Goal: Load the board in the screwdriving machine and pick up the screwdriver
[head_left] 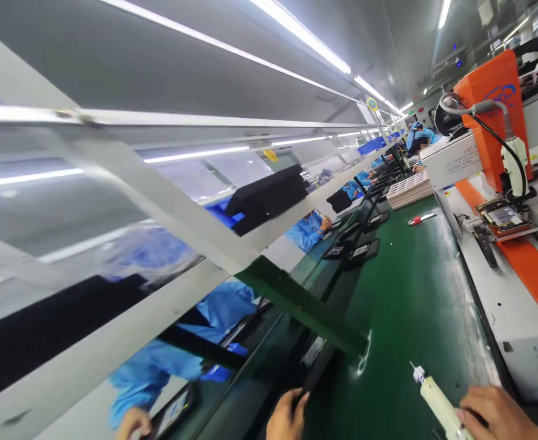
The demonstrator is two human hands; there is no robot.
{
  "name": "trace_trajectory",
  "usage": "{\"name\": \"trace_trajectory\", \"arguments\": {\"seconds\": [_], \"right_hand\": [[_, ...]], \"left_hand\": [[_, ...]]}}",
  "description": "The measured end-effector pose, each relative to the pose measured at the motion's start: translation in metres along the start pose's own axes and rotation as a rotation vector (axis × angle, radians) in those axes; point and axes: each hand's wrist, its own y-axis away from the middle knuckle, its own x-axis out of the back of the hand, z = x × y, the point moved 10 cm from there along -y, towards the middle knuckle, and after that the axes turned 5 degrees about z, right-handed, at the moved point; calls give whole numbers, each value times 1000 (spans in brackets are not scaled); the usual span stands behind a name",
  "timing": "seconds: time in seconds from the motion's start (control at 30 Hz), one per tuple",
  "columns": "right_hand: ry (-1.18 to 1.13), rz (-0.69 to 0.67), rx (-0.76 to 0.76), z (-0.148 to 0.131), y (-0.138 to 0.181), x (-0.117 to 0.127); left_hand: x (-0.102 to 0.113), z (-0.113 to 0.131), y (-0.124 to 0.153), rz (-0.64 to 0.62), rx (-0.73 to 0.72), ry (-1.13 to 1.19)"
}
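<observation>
Gripping a syringe (436,400), right hand (498,412); left hand (287,418) on dark panel (317,366)

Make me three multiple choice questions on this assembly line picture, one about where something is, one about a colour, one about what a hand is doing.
1. Where does the stack of pale trays sit?
A. At the far end of the green belt
B. On the overhead shelf
C. On the orange machine

2. What colour is the belt surface?
A. Grey
B. Green
C. Orange

3. What is the right hand doing?
A. Resting flat and empty
B. Pressing a button on the machine
C. Holding a pale syringe-like dispenser

Answers:
1. A, the trays lie on the belt far up the line, beside the white machine base.
2. B, the belt is dark green along its whole length.
3. C, the fingers wrap the dispenser's rear, its tip pointing up the belt.
</observation>
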Motion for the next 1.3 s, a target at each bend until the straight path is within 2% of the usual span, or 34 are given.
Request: {"name": "trace_trajectory", "arguments": {"seconds": [0.1, 0.2, 0.27, 0.33, 0.4, 0.43, 0.5, 0.57, 0.63, 0.7, 0.8, 0.87, 0.9, 0.97, 1.0, 1.03, 1.07, 1.13, 1.2, 1.27, 1.3], "right_hand": [[-51, -93, -75, 5, -3, 4], [-78, -152, -119, 16, -3, 9], [-78, -179, -145, 24, -7, 13], [-77, -217, -169, 24, -11, 18], [-87, -225, -121, 4, -16, 27], [-99, -212, -27, -18, -16, 35], [-128, -224, 293, -81, -5, 47], [-129, -345, 659, -144, 29, 49], [-63, -542, 878, -176, 67, 38], [49, -691, 956, -179, 94, 23], [184, -789, 986, -162, 118, 8], [220, -789, 1012, -152, 128, 4], [222, -773, 1024, -150, 131, 4], [216, -721, 1038, -148, 135, 4], [216, -688, 1033, -148, 135, 4], [218, -651, 1018, -148, 134, 4], [218, -616, 997, -148, 132, 4], [204, -589, 952, -149, 129, 3], [168, -637, 871, -149, 124, 3], [94, -659, 681, -148, 107, 10], [39, -626, 548, -146, 92, 19]], "left_hand": [[43, -9, 53, 1, 41, 29], [73, -4, 127, -22, 75, 51], [85, 12, 186, -48, 80, 65], [90, 40, 246, -79, 48, 91], [88, 78, 305, -102, -54, 134], [86, 98, 333, -107, -120, 151], [74, 133, 387, -124, -255, 155], [56, 153, 434, -137, -340, 121], [40, 161, 472, -130, -347, 84], [26, 161, 498, -142, -294, 82], [9, 159, 513, -325, -155, 289], [6, 144, 504, -401, 152, 583], [7, 130, 496, -359, 375, 758], [11, 103, 483, -158, 813, 1077], [11, 97, 477, -61, 958, 1204], [10, 96, 468, -1, 1039, 1301], [6, 99, 457, -1, 1070, 1371], [-6, 110, 438, -125, 1060, 1419], [-19, 117, 427, -238, 1020, 1388], [-29, 114, 420, -254, 974, 1319], [-34, 111, 417, -230, 940, 1282]]}}
